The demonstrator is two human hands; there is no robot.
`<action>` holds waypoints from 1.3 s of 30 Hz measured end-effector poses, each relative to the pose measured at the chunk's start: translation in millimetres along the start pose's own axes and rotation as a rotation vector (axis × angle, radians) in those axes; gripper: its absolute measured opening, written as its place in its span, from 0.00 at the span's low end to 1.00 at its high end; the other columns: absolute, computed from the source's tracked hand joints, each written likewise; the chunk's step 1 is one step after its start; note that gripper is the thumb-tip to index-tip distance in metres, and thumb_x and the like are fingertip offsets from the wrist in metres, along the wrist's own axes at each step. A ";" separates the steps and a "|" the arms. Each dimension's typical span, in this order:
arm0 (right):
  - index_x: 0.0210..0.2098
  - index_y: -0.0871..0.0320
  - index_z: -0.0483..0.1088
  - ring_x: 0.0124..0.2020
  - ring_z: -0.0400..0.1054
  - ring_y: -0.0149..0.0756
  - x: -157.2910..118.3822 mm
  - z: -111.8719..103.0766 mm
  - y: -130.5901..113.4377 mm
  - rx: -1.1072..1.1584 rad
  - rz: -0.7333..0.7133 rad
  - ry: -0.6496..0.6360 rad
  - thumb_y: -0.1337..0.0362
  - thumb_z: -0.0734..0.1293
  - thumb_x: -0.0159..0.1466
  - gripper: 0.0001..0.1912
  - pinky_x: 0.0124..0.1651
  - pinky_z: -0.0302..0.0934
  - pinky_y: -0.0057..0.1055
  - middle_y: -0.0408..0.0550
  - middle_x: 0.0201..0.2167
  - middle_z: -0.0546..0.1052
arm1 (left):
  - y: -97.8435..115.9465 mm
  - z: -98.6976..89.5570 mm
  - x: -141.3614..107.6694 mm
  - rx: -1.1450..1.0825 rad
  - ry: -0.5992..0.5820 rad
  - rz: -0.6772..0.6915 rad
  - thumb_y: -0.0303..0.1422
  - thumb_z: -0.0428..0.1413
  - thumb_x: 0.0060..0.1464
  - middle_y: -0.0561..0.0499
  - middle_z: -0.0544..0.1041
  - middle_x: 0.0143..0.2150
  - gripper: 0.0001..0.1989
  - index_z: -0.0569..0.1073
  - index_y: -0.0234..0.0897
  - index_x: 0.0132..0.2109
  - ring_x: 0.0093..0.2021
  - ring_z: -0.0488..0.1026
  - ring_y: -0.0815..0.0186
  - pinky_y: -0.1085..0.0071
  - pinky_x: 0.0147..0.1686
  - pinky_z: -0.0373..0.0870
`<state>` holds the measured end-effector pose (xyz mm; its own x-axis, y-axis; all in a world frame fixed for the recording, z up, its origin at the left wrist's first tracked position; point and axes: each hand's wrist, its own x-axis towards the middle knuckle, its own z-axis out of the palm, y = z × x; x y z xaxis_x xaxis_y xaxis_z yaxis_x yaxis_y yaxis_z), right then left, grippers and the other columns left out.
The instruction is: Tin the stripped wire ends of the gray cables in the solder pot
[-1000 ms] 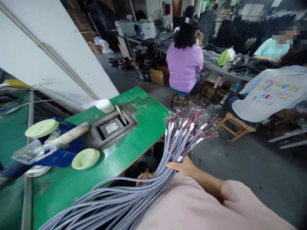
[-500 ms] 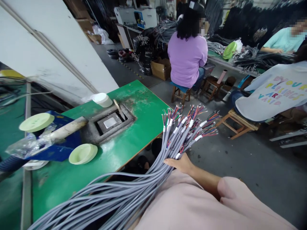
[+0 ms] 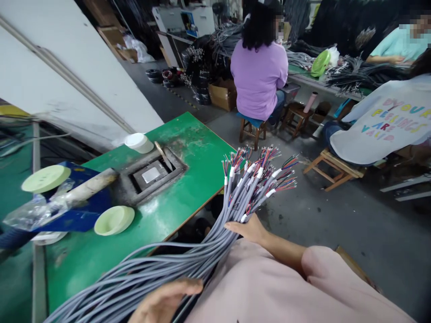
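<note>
A thick bundle of grey cables (image 3: 198, 258) runs from the lower left up to the centre, bending over the table's edge. White sleeves and stripped, many-coloured wire ends (image 3: 251, 170) fan out at its upper end. My right hand (image 3: 251, 229) is closed around the bundle just below these ends, thumb across the near side. At the bottom of the view, my left hand (image 3: 164, 298) is over the lower cables, its fingers stretched out to the right and not gripping. Part of this hand falls outside the picture.
On the green table (image 3: 205, 157) are a sooty framed solder pot (image 3: 153, 172), a white tub (image 3: 139, 142), a pale green bowl (image 3: 114, 220) and a blue fume hood (image 3: 90, 202). A person in purple (image 3: 259, 76) sits ahead; a wooden stool (image 3: 332, 168) stands to the right.
My left hand has come into view above the lower cables. My right hand keeps its grip on the bundle, which appears slightly further left as the view shifts.
</note>
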<state>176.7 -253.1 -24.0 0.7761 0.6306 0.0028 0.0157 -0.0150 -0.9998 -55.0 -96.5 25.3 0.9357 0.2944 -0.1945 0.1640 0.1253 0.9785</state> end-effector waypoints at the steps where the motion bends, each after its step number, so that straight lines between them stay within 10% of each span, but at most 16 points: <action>1: 0.38 0.58 0.75 0.46 0.72 0.46 -0.4 0.4 1.3 -0.001 0.003 0.006 0.53 0.75 0.51 0.19 0.55 0.65 0.47 0.47 0.39 0.80 | 8.9 3.2 14.3 0.001 0.008 0.071 0.58 0.53 0.52 0.53 0.81 0.38 0.21 0.78 0.55 0.44 0.42 0.76 0.52 0.52 0.45 0.72; 7: 0.46 0.55 0.72 0.50 0.71 0.44 -0.9 5.1 -2.6 0.134 -0.058 -0.042 0.55 0.73 0.55 0.22 0.57 0.64 0.44 0.47 0.46 0.78 | 95.8 70.2 120.5 0.602 -0.067 0.453 0.35 0.58 0.57 0.50 0.78 0.31 0.09 0.79 0.40 0.44 0.31 0.73 0.67 0.70 0.34 0.69; 13: 0.52 0.54 0.68 0.53 0.69 0.45 -0.4 9.4 -7.0 0.187 -0.095 -0.028 0.57 0.75 0.53 0.28 0.56 0.65 0.39 0.46 0.52 0.75 | 102.3 125.9 179.1 0.985 0.186 0.689 0.37 0.58 0.56 0.53 0.73 0.25 0.09 0.75 0.35 0.37 0.25 0.68 0.71 0.74 0.27 0.61; 21: 0.53 0.53 0.68 0.53 0.68 0.46 -1.2 9.9 1.2 0.211 -0.073 -0.042 0.58 0.76 0.51 0.31 0.59 0.61 0.43 0.45 0.50 0.76 | 92.6 122.3 182.3 0.987 0.287 0.639 0.34 0.58 0.55 0.58 0.70 0.22 0.06 0.71 0.37 0.38 0.21 0.66 0.73 0.76 0.24 0.59; 29: 0.46 0.55 0.71 0.52 0.68 0.48 -2.3 8.9 9.8 0.133 -0.051 -0.023 0.56 0.76 0.51 0.25 0.57 0.63 0.45 0.46 0.45 0.79 | 90.3 117.2 186.4 1.059 0.322 0.951 0.28 0.53 0.59 0.54 0.74 0.28 0.05 0.74 0.37 0.37 0.26 0.70 0.72 0.76 0.29 0.62; 39: 0.51 0.47 0.69 0.52 0.70 0.46 -6.9 9.4 7.6 0.067 -0.104 -0.042 0.53 0.75 0.54 0.26 0.60 0.62 0.49 0.39 0.50 0.77 | 113.8 125.6 193.5 1.159 0.338 0.832 0.39 0.54 0.61 0.50 0.80 0.33 0.11 0.76 0.37 0.38 0.33 0.75 0.66 0.72 0.31 0.61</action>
<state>165.5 -250.2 -31.8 0.7451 0.6584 0.1066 0.0514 0.1026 -0.9934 183.9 -144.3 107.7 0.7948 0.1232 0.5942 -0.0680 -0.9549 0.2889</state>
